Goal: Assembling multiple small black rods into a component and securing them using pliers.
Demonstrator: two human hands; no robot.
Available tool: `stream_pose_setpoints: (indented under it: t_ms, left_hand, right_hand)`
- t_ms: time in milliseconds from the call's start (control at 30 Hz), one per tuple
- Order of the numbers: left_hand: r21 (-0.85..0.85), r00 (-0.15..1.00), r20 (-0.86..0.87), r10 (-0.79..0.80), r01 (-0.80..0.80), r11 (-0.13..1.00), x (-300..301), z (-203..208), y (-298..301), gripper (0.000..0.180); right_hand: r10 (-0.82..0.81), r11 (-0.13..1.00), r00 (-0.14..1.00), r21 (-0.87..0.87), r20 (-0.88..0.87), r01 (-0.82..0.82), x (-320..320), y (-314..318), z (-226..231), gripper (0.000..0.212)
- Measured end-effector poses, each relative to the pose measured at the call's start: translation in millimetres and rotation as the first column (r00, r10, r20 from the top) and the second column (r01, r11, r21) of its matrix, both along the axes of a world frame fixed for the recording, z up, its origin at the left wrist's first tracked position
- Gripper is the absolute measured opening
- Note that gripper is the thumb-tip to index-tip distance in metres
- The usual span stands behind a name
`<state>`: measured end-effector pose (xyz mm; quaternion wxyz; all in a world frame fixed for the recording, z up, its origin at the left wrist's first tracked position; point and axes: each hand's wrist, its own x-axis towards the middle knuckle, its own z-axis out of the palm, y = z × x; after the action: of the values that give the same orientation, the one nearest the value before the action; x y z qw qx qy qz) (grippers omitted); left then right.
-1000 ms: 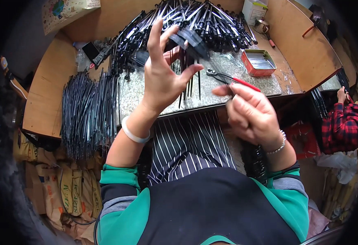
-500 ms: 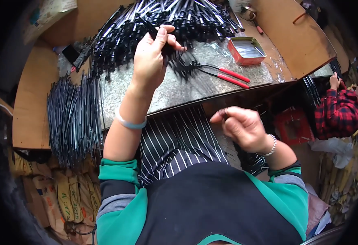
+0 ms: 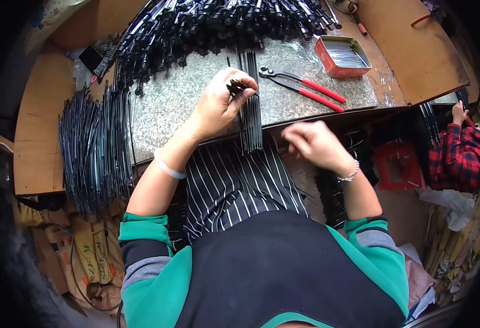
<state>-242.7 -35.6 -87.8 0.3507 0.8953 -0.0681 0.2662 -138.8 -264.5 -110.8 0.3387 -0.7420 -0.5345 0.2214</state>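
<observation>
The left hand (image 3: 222,105) has dropped onto the counter (image 3: 185,93), pinching thin black rods (image 3: 249,117) — pliers (image 3: 300,87) and red tin (image 3: 342,56) beside; right hand (image 3: 315,145) loosely curled, empty.

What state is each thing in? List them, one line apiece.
Left hand: closed around the top of a bundle of thin black rods.
Right hand: loosely curled below the table edge, holding nothing that shows.
Pliers: lying flat on the table, red handles apart.
Red tin: open, holding thin metal pieces.
Rod pile: lying loose at the left.
</observation>
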Motion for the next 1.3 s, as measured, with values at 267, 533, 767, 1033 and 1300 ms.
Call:
stream_pose_setpoints:
  t_ms: [267, 533, 767, 1033, 1300]
  left_hand:
    - [0.028, 0.989, -0.049, 0.14, -0.139, 0.99, -14.5, 6.2, -11.6, 0.031]
    - [0.059, 0.992, 0.065, 0.109, -0.113, 0.992, -21.4, 0.5, -9.8, 0.042]
    - [0.071, 0.918, 0.393, -0.047, 0.021, 0.997, -31.6, -1.0, 5.7, 0.036]
    - [-0.039, 0.949, 0.223, -0.223, 0.237, 0.971, -15.7, 1.4, -10.3, 0.036]
    - [-0.067, 0.948, 0.254, -0.191, 0.214, 0.975, -3.3, -7.1, -22.7, 0.043]
  right_hand:
    - [-0.008, 0.887, 0.977, 0.452, 0.211, -0.09, 16.4, 101.5, -17.4, 0.022]
    - [0.092, 0.916, 0.972, 0.365, 0.218, -0.168, 14.5, 105.2, -11.9, 0.023]
    - [0.16, 0.915, 0.968, 0.339, 0.195, -0.22, 22.9, 106.2, -4.9, 0.016]
    - [0.146, 0.922, 0.979, 0.339, 0.144, -0.187, 24.6, 100.1, -2.0, 0.014]
    - [0.14, 0.912, 0.988, 0.38, 0.065, -0.154, 28.7, 93.5, -2.9, 0.029]
